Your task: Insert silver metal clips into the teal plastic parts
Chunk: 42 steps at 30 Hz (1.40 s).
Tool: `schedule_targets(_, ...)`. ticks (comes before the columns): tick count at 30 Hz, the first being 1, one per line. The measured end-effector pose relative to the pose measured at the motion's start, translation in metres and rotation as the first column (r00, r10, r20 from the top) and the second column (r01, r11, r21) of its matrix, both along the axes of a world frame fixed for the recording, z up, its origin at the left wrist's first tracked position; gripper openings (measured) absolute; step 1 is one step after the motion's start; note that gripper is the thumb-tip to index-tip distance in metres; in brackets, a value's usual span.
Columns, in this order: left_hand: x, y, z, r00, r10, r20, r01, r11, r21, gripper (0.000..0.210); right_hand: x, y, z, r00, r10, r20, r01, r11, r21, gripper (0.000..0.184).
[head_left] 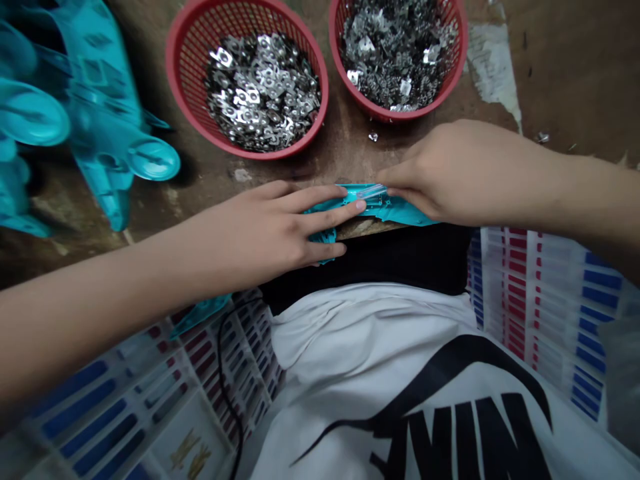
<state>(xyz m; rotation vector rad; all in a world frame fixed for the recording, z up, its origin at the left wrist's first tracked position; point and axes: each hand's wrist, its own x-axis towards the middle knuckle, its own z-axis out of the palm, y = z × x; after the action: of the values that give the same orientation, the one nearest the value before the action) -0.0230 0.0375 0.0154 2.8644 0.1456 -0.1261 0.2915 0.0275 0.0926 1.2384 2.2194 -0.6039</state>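
From where I stand, L hand (286, 227) has its grip spread, fingers over a teal part (410, 213) lying along the bench's (560, 73) near edge. R hand (447, 175) grip is pinched on a thin clear rod (371, 193), held over the part; can't tell if they touch. A narrow strip of wood runs btwn the hands & two red baskets (324, 87) w/ metal pcs (265, 93); wider room's to the R. Bigger teal mouldings (103, 100) crowd the bench's L side.

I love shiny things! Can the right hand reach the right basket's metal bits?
Probably yes: the basket is near and nothing covers the metal bits, though the right hand seems to hold a clear strip.
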Motion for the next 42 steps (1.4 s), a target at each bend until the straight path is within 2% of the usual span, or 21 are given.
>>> schedule_targets(3, 0.000, 0.001, -0.001, 0.999, -0.024, 0.023, 0.024, 1.000, 0.019, 0.064, -0.008, 0.001, 0.004, 0.986, 0.054, 0.156, -0.061, 0.997, 0.041, 0.053)
schedule_targets(8, 0.002, 0.000, 0.003, 1.000, -0.011, 0.011, 0.011, 1.000, -0.004, 0.068, -0.004, 0.004, 0.007, 0.998, 0.006, 0.069, -0.012, 0.997, 0.076, 0.054)
schedule_targets(15, -0.002, -0.002, 0.003, 0.997, -0.055, 0.052, 0.051, 0.995, 0.084, 0.077, 0.003, 0.005, 0.004, 0.993, -0.005, 0.122, -0.009, 0.994, 0.110, 0.049)
schedule_targets(18, -0.004, -0.002, -0.002, 0.997, -0.061, 0.044, 0.057, 0.996, 0.071, 0.073, 0.005, 0.007, 0.003, 0.997, -0.020, 0.075, 0.013, 0.995, 0.102, 0.049)
schedule_targets(22, -0.003, -0.005, -0.009, 0.996, 0.025, 0.080, -0.027, 0.999, 0.024, 0.068, 0.009, 0.011, 0.013, 0.994, -0.100, -0.037, 0.105, 0.981, 0.161, 0.052)
schedule_targets(25, 0.002, -0.004, -0.008, 0.998, 0.040, 0.058, -0.040, 0.999, 0.000, 0.061, 0.013, 0.014, 0.020, 0.985, -0.143, -0.096, 0.159, 0.968, 0.193, 0.048)
schedule_targets(27, 0.007, -0.001, -0.003, 1.000, 0.018, -0.006, -0.018, 1.000, 0.002, 0.058, 0.017, 0.016, 0.017, 0.991, -0.114, -0.072, 0.125, 0.977, 0.173, 0.047)
schedule_targets(30, 0.014, 0.001, 0.007, 0.997, 0.014, -0.079, -0.012, 0.999, 0.030, 0.053, 0.026, 0.020, -0.002, 0.999, -0.034, 0.011, 0.033, 0.993, 0.114, 0.044)
schedule_targets(34, 0.021, -0.001, 0.017, 0.993, 0.011, -0.118, 0.003, 0.993, 0.119, 0.044, 0.033, 0.023, -0.024, 0.997, 0.005, 0.082, -0.018, 0.987, 0.157, 0.041)
schedule_targets(36, 0.023, -0.002, 0.019, 0.993, 0.003, -0.120, 0.014, 0.990, 0.138, 0.042, 0.030, 0.019, -0.025, 0.994, 0.005, 0.111, -0.026, 0.982, 0.186, 0.041)
schedule_targets(42, 0.026, 0.003, 0.016, 0.981, 0.022, -0.194, -0.007, 0.997, 0.076, 0.044, 0.012, -0.008, -0.011, 0.972, -0.055, 0.229, -0.029, 0.938, 0.344, 0.038)
